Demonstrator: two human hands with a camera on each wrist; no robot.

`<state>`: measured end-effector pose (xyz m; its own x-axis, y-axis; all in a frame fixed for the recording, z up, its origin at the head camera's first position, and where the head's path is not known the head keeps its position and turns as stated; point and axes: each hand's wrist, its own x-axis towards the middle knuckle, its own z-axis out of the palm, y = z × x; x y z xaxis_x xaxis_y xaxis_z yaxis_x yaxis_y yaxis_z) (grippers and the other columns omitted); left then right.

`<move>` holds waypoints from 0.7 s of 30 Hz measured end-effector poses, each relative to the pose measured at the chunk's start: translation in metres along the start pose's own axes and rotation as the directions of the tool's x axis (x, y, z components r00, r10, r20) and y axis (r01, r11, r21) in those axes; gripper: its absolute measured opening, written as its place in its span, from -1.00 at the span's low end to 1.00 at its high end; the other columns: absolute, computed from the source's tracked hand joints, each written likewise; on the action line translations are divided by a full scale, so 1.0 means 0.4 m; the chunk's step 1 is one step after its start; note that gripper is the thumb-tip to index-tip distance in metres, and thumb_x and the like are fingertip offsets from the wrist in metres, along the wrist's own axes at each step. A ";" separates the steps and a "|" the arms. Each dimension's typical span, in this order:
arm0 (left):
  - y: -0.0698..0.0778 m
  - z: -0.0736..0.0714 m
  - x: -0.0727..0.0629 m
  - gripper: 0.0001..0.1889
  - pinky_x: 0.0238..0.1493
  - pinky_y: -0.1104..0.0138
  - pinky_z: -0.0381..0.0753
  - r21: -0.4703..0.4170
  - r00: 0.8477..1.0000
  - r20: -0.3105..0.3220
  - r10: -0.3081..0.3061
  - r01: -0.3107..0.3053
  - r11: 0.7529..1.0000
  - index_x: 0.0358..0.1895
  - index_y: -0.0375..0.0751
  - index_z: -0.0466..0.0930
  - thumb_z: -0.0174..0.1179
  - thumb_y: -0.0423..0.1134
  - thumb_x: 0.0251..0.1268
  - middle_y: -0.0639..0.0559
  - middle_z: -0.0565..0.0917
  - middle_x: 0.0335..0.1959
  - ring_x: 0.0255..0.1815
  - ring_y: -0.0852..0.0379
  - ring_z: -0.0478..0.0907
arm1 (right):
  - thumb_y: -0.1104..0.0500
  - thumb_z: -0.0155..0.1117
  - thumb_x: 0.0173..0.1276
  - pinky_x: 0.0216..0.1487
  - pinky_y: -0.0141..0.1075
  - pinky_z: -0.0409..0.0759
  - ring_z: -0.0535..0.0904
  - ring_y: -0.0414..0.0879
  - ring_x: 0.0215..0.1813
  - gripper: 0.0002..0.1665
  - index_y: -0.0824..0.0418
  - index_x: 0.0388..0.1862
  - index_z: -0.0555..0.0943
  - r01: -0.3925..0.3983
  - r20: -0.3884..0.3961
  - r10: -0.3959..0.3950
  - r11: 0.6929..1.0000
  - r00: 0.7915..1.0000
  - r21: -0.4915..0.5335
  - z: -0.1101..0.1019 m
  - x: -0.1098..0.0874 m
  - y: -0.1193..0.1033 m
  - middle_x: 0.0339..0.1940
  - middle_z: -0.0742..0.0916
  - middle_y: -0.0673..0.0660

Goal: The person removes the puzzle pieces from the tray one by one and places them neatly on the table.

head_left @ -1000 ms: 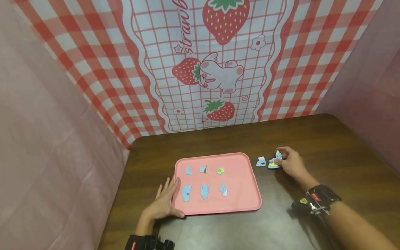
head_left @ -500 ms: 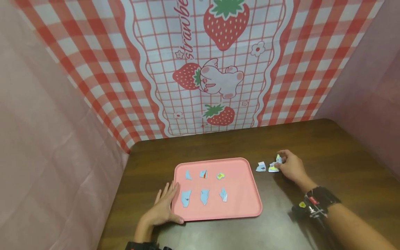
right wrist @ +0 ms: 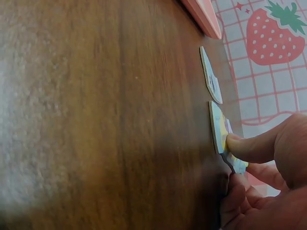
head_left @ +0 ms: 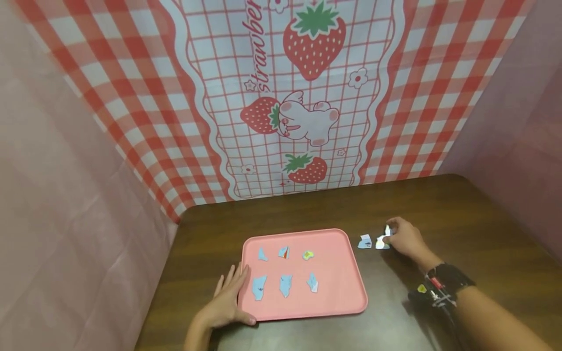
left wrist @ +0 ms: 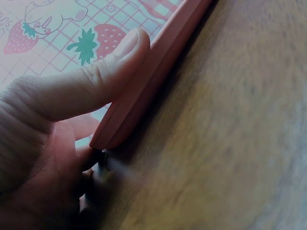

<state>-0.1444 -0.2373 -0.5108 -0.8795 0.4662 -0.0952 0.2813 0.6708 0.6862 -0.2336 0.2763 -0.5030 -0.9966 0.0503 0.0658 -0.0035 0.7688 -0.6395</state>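
Observation:
A pink tray (head_left: 338, 287) lies on the table with several irregular light-blue puzzle pieces in two rows, plus a yellow-green one (head_left: 308, 255). At its near left corner rests my left hand (head_left: 226, 300), fingers spread along the left side; the thumb (left wrist: 120, 62) touches the rim. Right of the tray, my right hand (head_left: 408, 239) pinches a blue, yellow and white puzzle piece (right wrist: 218, 124) at the tabletop, thumb on top. A dark seam runs beside the thumb; whether two pieces meet there I cannot tell. Just left lies another blue-and-white puzzle piece (head_left: 365, 242), untouched.
The brown wooden table (head_left: 281, 209) ends at the back against a red-and-white strawberry cloth (head_left: 303, 112). Pale pink curtains (head_left: 79, 219) hang at both sides. A dark camera strap (head_left: 448, 282) circles the right wrist.
The head view has tilted up slightly, so everything sits lower in it. My right hand still pinches the puzzle piece in much the same spot, and my left hand stays at the tray.

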 end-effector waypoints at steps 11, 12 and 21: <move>0.002 0.005 -0.001 0.42 0.44 -0.28 -0.44 -0.007 1.000 -0.014 0.018 -0.018 1.000 0.60 -0.35 -0.01 0.68 0.07 -0.42 -0.34 -0.02 0.61 0.60 -0.39 -0.34 | 0.27 0.49 0.10 -0.08 0.16 0.53 0.61 0.35 -0.09 -0.43 0.62 0.01 0.57 0.011 0.019 -0.010 0.997 1.000 -0.077 -0.006 0.006 -0.004 -0.15 0.70 0.50; 0.003 0.006 -0.003 0.42 0.44 -0.28 -0.44 -0.008 1.000 -0.015 0.019 -0.019 1.000 0.60 -0.36 0.00 0.68 0.06 -0.42 -0.35 -0.01 0.60 0.60 -0.40 -0.33 | 0.27 0.49 0.10 -0.09 0.15 0.54 0.62 0.33 -0.10 -0.43 0.61 0.01 0.58 0.012 0.019 -0.011 0.997 1.000 -0.078 -0.005 0.004 -0.003 -0.16 0.70 0.49; 0.005 0.006 -0.012 0.41 0.44 -0.27 -0.42 -0.007 0.999 -0.027 0.019 -0.020 1.000 0.57 -0.40 0.05 0.69 0.05 -0.47 -0.38 0.04 0.58 0.60 -0.41 -0.31 | 0.24 0.52 0.08 -0.11 0.10 0.56 0.65 0.27 -0.11 -0.43 0.58 0.02 0.62 0.020 -0.006 -0.020 0.998 1.000 -0.064 0.003 -0.003 0.002 -0.18 0.74 0.42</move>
<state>-0.1388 -0.2369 -0.5108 -0.8841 0.4631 -0.0619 0.2959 0.6575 0.6929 -0.2326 0.2761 -0.5046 -0.9958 0.0386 0.0835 -0.0179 0.8087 -0.5879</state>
